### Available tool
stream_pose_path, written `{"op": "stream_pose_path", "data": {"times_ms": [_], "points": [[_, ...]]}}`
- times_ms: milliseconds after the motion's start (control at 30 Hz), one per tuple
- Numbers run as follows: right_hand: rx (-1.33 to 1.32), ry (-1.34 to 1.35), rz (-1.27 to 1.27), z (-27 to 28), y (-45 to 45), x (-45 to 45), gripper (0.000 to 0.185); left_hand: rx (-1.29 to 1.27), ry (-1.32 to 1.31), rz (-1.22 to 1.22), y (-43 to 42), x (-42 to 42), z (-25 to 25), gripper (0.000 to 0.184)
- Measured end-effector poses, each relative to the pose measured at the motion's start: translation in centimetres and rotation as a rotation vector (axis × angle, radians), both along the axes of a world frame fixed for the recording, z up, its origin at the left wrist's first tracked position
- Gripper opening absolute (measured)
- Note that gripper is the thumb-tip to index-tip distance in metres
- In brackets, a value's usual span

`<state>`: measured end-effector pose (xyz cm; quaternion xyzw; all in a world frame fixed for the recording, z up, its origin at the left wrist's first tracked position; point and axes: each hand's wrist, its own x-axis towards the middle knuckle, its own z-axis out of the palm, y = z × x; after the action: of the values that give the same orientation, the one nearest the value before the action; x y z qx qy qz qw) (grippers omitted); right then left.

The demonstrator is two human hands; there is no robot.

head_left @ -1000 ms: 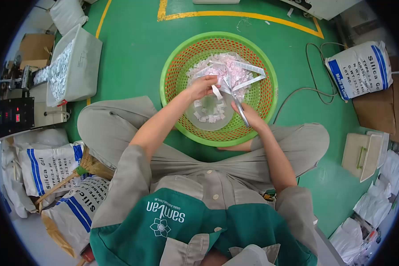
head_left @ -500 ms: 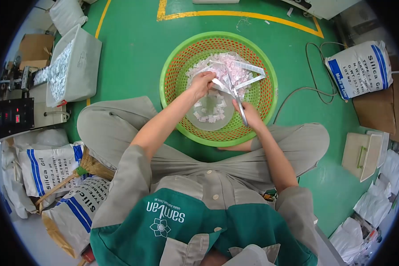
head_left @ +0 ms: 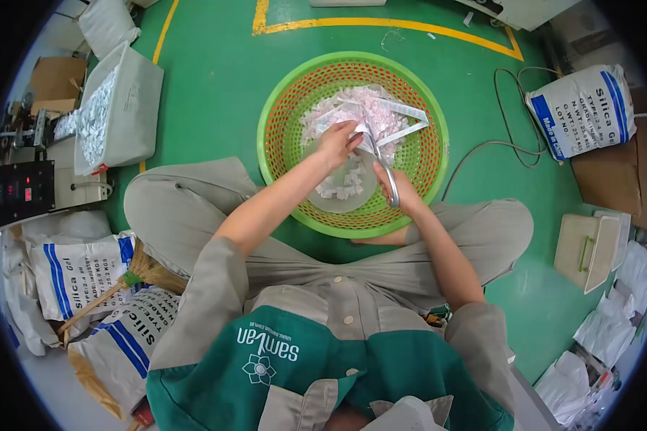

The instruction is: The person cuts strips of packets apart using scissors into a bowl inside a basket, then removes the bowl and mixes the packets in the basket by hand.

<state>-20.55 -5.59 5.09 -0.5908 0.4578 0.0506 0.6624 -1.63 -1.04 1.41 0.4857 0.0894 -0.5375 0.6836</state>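
Between my bent legs stands a green rimmed basket (head_left: 267, 154) with red mesh inside. It holds a heap of pale pink and white packets (head_left: 388, 122), with a strip of joined packets (head_left: 408, 132) looping over its right side. My left hand (head_left: 337, 144) pinches the strip's near end. Scissors (head_left: 381, 159) are held in my right hand (head_left: 397, 190), their blades pointing up and left at the strip beside my left fingers. Below my left hand a round translucent bowl (head_left: 338, 205) contains several small cut packets (head_left: 346, 187).
On the left are a white bin (head_left: 141, 108) of packets, a control box (head_left: 21, 190), silica gel sacks (head_left: 79, 276) and a straw broom (head_left: 151, 271). To the right lie a cable (head_left: 474, 149), another sack (head_left: 582, 115), a cardboard box (head_left: 611, 176) and a plastic container (head_left: 586, 248).
My left hand moved left with the strip, then back right towards the scissors, now partly over the bowl. The scissors have swung slightly more upright, and their blades look closer together.
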Motion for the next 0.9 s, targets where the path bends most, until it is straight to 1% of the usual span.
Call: {"op": "stream_pose_path", "data": {"times_ms": [67,167,200,300,400,500,600,700,800,900], "points": [[-0.046,0.037,-0.015,-0.3,-0.4,-0.3,0.054,0.011,0.109,-0.156,0.2,1.2,0.7,0.027],[-0.113,0.026,-0.033,-0.3,-0.9,-0.4,0.055,-0.059,0.088,-0.299,0.4,2.0,0.5,0.033],[-0.134,0.012,-0.038,-0.3,-1.0,-0.5,0.055,-0.065,0.076,-0.280,0.4,2.0,0.7,0.036],[-0.179,0.107,0.039,-0.8,-1.4,-0.6,0.072,-0.085,0.112,-0.171,0.2,2.4,1.0,0.032],[-0.368,0.038,0.126,-1.1,-0.9,-0.6,0.073,-0.051,0.088,-0.059,-0.2,2.8,0.4,0.030],[-0.296,0.047,0.202,0.4,-0.4,-0.7,0.080,0.003,0.021,-0.082,0.0,3.2,0.3,0.027],[-0.299,0.072,0.271,-0.1,-0.5,-0.4,0.079,0.102,-0.056,-0.125,0.2,3.3,-0.3,0.024],[-0.332,-0.034,0.212,0.5,-0.1,0.0,0.076,0.026,-0.047,-0.107,0.3,2.2,-0.9,0.020],[-0.381,-0.075,0.159,1.9,0.1,0.5,0.074,0.037,-0.087,-0.220,0.2,1.6,-0.6,0.021],[-0.366,0.016,0.233,1.0,-0.9,0.3,0.076,0.059,-0.133,-0.358,0.2,1.5,0.4,0.021]]}}
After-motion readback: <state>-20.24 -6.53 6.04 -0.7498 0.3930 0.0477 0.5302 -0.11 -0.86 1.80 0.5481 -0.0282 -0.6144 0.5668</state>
